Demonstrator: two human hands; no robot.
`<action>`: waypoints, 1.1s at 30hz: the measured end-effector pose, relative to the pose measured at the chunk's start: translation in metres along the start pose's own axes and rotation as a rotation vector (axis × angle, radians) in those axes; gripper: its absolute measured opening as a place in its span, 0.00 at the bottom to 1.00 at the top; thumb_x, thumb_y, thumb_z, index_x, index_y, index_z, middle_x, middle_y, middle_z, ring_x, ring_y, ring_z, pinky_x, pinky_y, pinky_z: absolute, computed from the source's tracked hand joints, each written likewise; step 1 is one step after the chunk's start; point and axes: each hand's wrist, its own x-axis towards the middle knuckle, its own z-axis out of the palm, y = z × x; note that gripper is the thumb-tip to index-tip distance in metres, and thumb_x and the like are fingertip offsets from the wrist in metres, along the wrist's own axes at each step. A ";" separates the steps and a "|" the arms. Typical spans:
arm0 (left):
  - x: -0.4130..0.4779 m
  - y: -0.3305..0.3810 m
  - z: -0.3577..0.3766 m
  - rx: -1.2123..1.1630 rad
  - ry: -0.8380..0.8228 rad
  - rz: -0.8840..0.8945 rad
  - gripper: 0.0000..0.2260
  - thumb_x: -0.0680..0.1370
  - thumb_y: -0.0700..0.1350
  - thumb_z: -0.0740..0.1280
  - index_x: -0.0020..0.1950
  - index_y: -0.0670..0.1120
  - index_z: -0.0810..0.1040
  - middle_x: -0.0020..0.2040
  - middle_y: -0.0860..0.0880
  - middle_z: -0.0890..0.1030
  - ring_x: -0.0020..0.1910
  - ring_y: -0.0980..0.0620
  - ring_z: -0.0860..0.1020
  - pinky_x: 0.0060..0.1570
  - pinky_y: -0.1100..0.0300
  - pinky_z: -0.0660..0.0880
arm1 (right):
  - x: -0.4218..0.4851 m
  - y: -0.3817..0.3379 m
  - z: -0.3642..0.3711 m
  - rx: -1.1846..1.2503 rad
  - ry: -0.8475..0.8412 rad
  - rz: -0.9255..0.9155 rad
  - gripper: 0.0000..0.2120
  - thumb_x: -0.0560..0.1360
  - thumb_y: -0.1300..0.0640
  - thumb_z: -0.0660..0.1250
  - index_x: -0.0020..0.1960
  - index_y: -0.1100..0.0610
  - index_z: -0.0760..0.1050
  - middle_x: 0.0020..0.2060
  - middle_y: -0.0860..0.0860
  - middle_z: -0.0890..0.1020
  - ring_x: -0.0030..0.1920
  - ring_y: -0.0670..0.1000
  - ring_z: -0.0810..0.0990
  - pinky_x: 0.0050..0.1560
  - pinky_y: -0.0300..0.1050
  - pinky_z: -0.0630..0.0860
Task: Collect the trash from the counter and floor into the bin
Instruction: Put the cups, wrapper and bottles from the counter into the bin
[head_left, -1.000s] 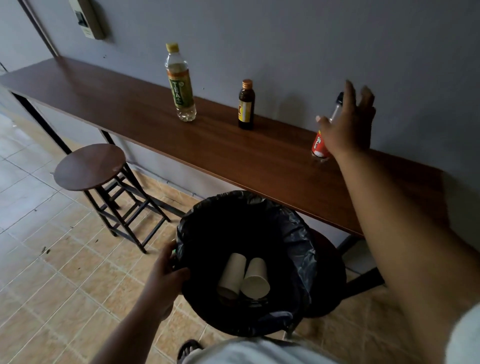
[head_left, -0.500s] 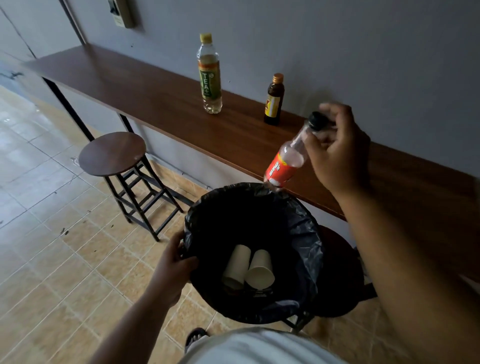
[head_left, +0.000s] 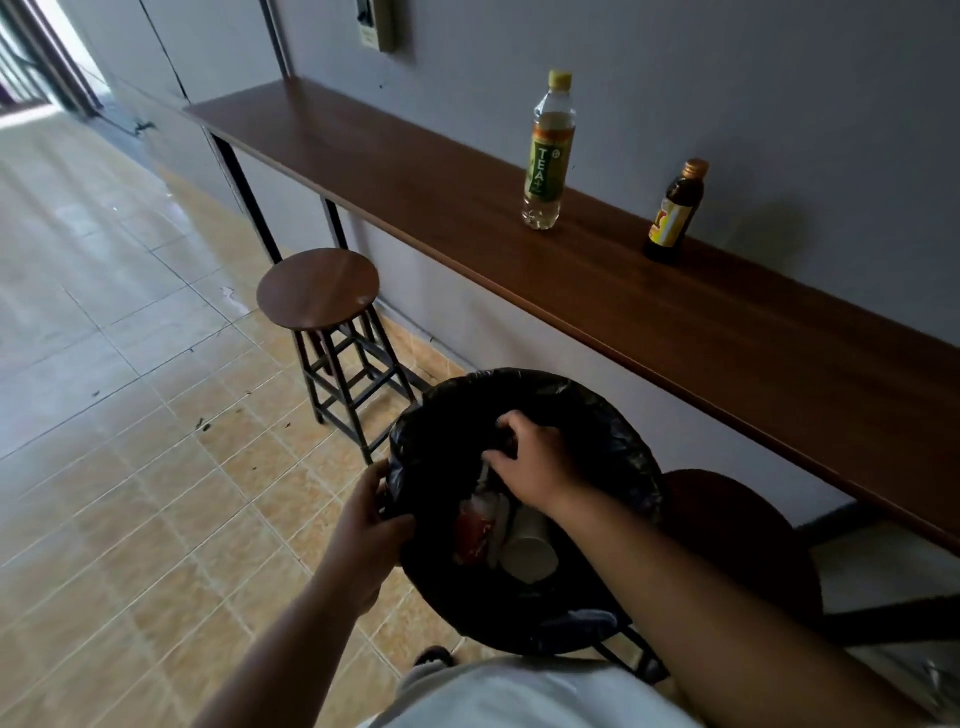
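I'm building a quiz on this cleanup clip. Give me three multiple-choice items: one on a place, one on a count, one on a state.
1. Where is the right hand?
A. On the counter
B. Over the open bin
C. On the stool

2. How many bottles stand on the counter?
A. One
B. Two
C. Four

3. How does the tea bottle stand?
A. Upright, capped
B. On its side
C. Upside down

Answers:
1 B, the hand reaches into the mouth of the bin, above the paper cup.
2 B, only the tea bottle and the small brown bottle stand there.
3 A, its yellow cap points up.
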 end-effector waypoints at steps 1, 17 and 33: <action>0.000 0.001 -0.006 -0.007 0.003 -0.002 0.28 0.70 0.26 0.65 0.67 0.45 0.69 0.58 0.36 0.76 0.50 0.39 0.81 0.35 0.57 0.80 | 0.004 -0.003 0.004 -0.004 0.004 0.003 0.19 0.74 0.54 0.70 0.63 0.57 0.72 0.56 0.58 0.80 0.57 0.57 0.79 0.52 0.43 0.75; 0.055 0.018 -0.009 0.008 0.026 -0.039 0.28 0.73 0.24 0.62 0.69 0.45 0.68 0.60 0.36 0.75 0.51 0.36 0.81 0.35 0.54 0.81 | 0.075 -0.016 -0.112 -0.003 0.504 -0.179 0.11 0.74 0.56 0.68 0.55 0.55 0.78 0.48 0.52 0.83 0.47 0.49 0.82 0.46 0.45 0.81; 0.088 0.032 0.022 0.028 0.076 -0.005 0.27 0.71 0.20 0.59 0.63 0.45 0.73 0.56 0.34 0.78 0.45 0.41 0.82 0.34 0.56 0.80 | 0.205 0.033 -0.271 -0.516 0.699 0.065 0.10 0.75 0.62 0.61 0.56 0.63 0.71 0.60 0.65 0.71 0.58 0.69 0.72 0.55 0.57 0.73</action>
